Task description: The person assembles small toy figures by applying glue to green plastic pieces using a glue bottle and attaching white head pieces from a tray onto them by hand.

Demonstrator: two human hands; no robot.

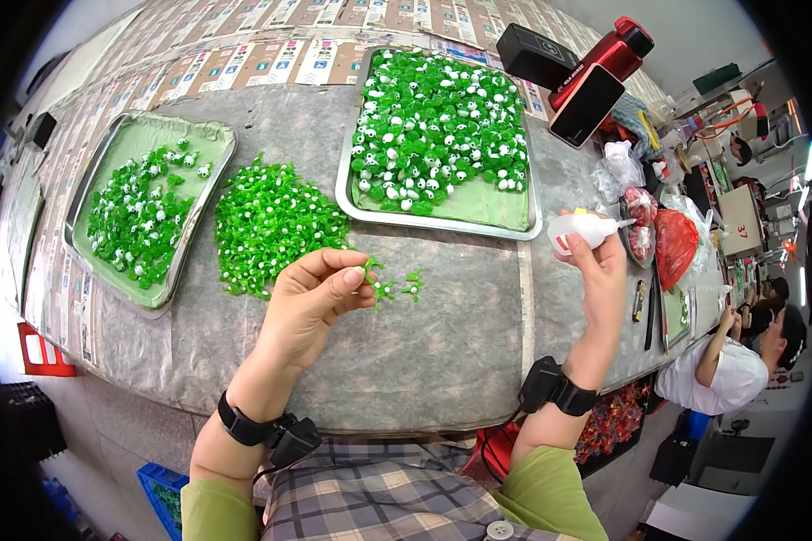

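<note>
As the right hand (605,270) wraps round a red-marked white squeeze bottle (586,226), the left hand (309,296) pinches a bright-green plastic piece (372,264)!

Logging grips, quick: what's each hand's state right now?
Left hand: closed, pinching a green piece.
Right hand: closed, holding a white bottle.

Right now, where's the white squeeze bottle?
In the head view, the white squeeze bottle is right of centre, held in your right hand, just beyond the near right corner of the larger metal tray.
</note>
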